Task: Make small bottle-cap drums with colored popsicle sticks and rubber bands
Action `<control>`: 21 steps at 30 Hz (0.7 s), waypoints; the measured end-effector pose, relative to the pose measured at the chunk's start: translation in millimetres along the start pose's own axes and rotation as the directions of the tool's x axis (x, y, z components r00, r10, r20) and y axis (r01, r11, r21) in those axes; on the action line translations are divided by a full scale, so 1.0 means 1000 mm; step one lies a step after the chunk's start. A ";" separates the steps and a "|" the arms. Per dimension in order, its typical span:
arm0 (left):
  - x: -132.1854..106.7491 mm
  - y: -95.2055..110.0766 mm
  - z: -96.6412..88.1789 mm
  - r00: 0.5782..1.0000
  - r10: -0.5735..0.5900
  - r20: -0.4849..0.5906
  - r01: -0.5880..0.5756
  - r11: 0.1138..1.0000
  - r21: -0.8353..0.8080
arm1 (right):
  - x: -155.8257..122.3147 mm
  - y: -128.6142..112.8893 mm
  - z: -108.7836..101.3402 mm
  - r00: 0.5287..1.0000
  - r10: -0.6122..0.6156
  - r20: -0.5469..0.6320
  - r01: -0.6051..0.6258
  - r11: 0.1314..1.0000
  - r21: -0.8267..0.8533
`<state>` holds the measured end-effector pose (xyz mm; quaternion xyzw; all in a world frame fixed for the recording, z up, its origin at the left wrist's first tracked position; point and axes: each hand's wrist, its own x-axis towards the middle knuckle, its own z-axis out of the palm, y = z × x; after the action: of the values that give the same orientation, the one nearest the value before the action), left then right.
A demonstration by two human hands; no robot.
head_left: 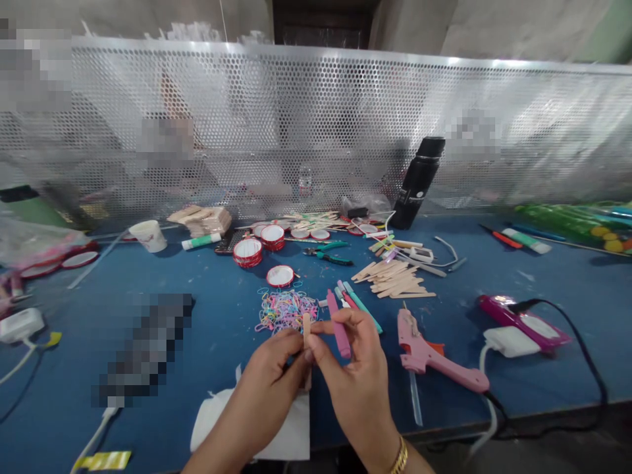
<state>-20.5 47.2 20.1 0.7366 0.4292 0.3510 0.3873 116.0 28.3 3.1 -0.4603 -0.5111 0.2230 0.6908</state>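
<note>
My left hand (pixel 269 378) and my right hand (pixel 353 368) meet low in the middle of the view, over a blue table (pixel 207 316). Both pinch a short wooden stick (pixel 307 327) held upright between their fingertips. The right hand also has a pink stick (pixel 340 329) lying against its fingers. A gold bracelet (pixel 399 457) sits on the right wrist. Just beyond the hands lies a heap of coloured rubber bands (pixel 286 309). A white paper sheet (pixel 291 428) lies under the left forearm.
A pink glue gun (pixel 429 355) lies right of the hands, its cable running off the table edge. Farther back are a pile of wooden sticks (pixel 395 280), red-rimmed round lids (pixel 247 251), green pliers (pixel 328 253), a black bottle (pixel 417 181) and a perforated metal screen (pixel 316 125).
</note>
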 end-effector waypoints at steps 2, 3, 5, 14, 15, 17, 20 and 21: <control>0.001 -0.001 0.000 0.999 -0.010 -0.040 0.011 1.000 0.009 | 0.000 0.000 -0.002 0.999 -0.005 -0.037 0.007 0.998 0.059; 0.001 -0.001 0.000 0.998 -0.032 -0.054 0.032 0.999 0.009 | -0.001 0.000 -0.004 0.998 -0.012 -0.063 0.018 0.995 0.095; 0.001 -0.002 0.000 0.994 -0.084 -0.074 0.085 0.996 0.014 | -0.004 0.001 -0.008 0.993 -0.033 -0.111 0.050 0.986 0.158; -0.002 -0.004 0.005 0.989 -0.145 -0.010 0.143 0.983 -0.119 | -0.010 0.005 -0.018 0.990 -0.144 -0.004 0.144 0.988 0.054; -0.002 -0.004 0.005 0.990 -0.141 -0.005 0.140 0.983 -0.122 | -0.008 0.004 -0.018 0.986 -0.168 -0.013 0.168 0.986 0.007; -0.003 -0.005 0.005 0.991 -0.132 0.012 0.132 0.983 -0.126 | -0.006 0.002 -0.018 0.975 -0.217 -0.041 0.213 0.973 -0.087; -0.004 -0.008 0.006 0.993 -0.110 0.035 0.114 0.983 -0.141 | -0.003 0.000 -0.016 0.967 -0.237 -0.090 0.221 0.963 -0.153; -0.004 -0.009 0.006 0.994 -0.107 0.036 0.111 0.983 -0.143 | -0.003 0.001 -0.016 0.969 -0.227 -0.100 0.211 0.966 -0.153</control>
<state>-20.6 44.8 8.6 0.6868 0.4366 0.3494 0.4644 129.6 19.4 0.0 -0.4608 -0.5323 0.0814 0.7055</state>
